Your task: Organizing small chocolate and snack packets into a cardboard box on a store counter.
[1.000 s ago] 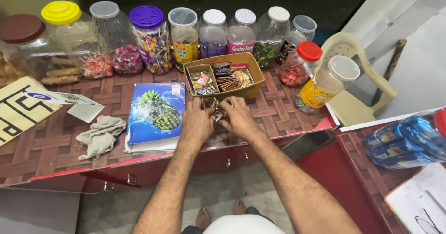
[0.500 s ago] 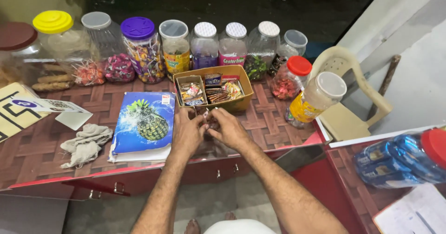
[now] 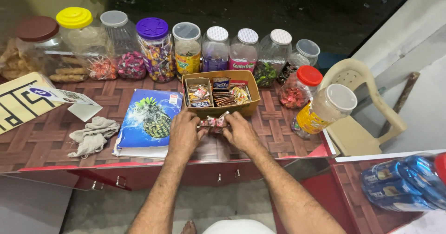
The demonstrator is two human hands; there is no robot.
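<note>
Both hands have drawn back a little from the box edge since a second ago and now sit together just in front of it. The left hand [image 3: 185,131] and the right hand [image 3: 240,132] each pinch an end of a small row of wrapped sweets [image 3: 213,121], fingers closed on the wrappers, held just above the tiled counter [image 3: 42,141]. That row lies crosswise, its long axis running left to right between the two hands, parallel to the front wall of the cardboard box [image 3: 218,107].

As for progress, I'd judge the sorting partly done: the box already holds packets in its compartments, while this handful is outside it, just beside the front wall.

Left of the hands lies a blue notebook [image 3: 144,122] with a pineapple on the cover, and beyond it a crumpled grey cloth [image 3: 93,134]. Behind the box stands a line of sweet jars [image 3: 186,48] with coloured lids. To the right, a jar [image 3: 323,111] with a yellow label lies tipped on its side near a beige plastic chair [image 3: 362,104].
</note>
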